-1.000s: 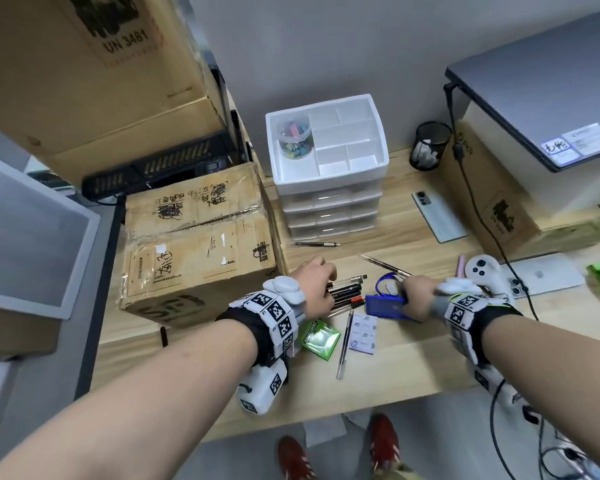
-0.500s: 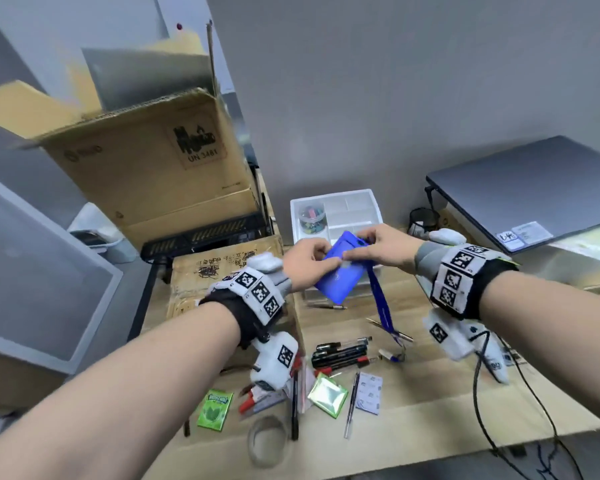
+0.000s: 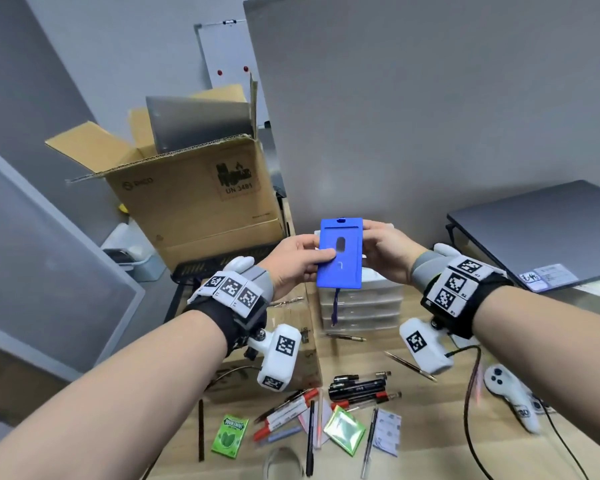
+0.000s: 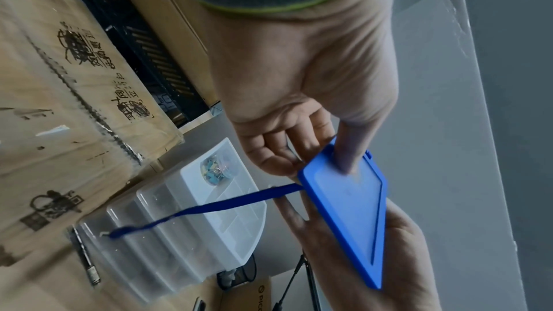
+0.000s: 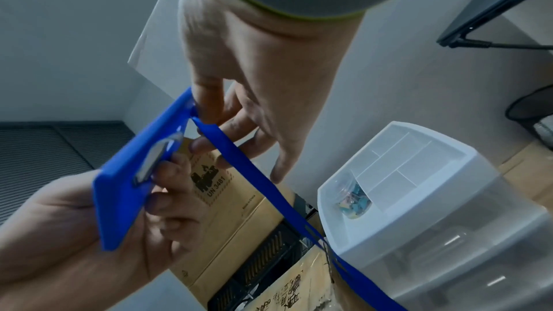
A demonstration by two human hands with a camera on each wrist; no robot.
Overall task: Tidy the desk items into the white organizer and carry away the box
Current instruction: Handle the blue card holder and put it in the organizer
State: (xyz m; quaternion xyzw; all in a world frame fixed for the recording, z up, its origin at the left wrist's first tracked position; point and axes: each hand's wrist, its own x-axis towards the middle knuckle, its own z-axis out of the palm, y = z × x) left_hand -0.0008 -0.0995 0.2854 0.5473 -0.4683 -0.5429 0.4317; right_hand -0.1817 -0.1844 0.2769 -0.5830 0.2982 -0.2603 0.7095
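Observation:
A blue badge holder (image 3: pixel 340 252) stands upright in the air in front of the white organizer (image 3: pixel 361 303). My left hand (image 3: pixel 305 258) grips its left edge, thumb on the face (image 4: pixel 344 155). My right hand (image 3: pixel 374 244) pinches its upper right edge (image 5: pixel 206 101). Its blue lanyard (image 3: pixel 335 306) hangs down over the organizer's drawers. The organizer's top tray (image 5: pixel 398 157) holds a small tub of clips. A sealed cardboard box (image 4: pixel 59 103) sits left of the organizer, partly hidden by my left wrist in the head view.
Pens (image 3: pixel 357 388), red markers (image 3: pixel 284 410), a green gum pack (image 3: pixel 230 433), a green packet (image 3: pixel 344 429) and a white card (image 3: pixel 387 433) lie on the near desk. A white controller (image 3: pixel 510 393) lies right. An open carton (image 3: pixel 194 202) stands back left, a laptop (image 3: pixel 541 230) right.
Both hands lifted the blue badge holder off the desk and turned it upright in front of the organizer. The head view tilted up.

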